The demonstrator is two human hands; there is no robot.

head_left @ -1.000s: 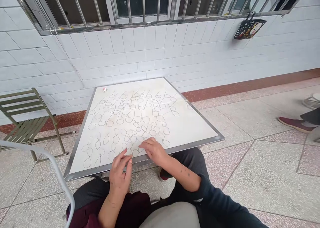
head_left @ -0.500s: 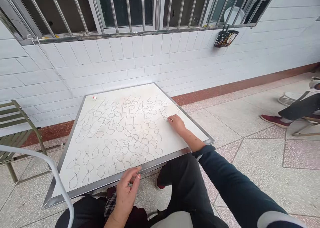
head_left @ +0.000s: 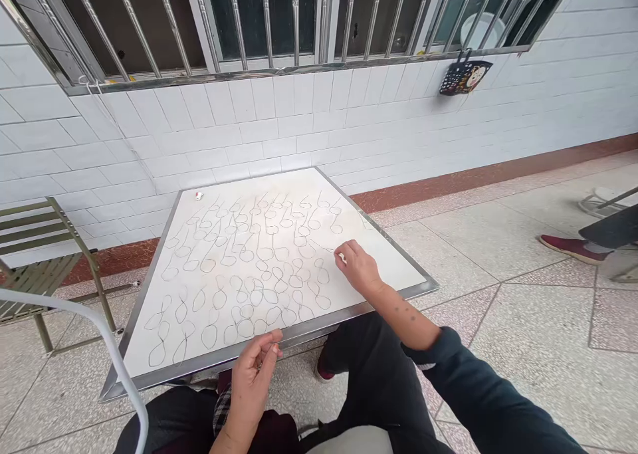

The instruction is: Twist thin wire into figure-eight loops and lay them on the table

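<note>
A white board (head_left: 349, 281) with a metal rim bears rows of thin dark loops (head_left: 209, 336), some with straight tails. Over the board's right part is my right hand (head_left: 357, 266), its fingers pinched on a small whitish thing too small to name; a faint thin line runs left from the fingertips. At the board's near edge, my left hand (head_left: 253, 374) has thumb and forefinger brought together. Whatever may be between them is too small to make out.
A small red-and-white object (head_left: 199, 195) lies at the board's far left corner. A slatted chair (head_left: 64, 261) stands left, near a curved grey tube (head_left: 107, 334). Behind is a tiled wall (head_left: 279, 131) with a hanging bag (head_left: 464, 76). At right, a person's leg and red shoe (head_left: 573, 248) show.
My right hand has moved slightly nearer the board's front edge, and its forearm has turned. My left hand stays by the rim. The whole view has shifted a little.
</note>
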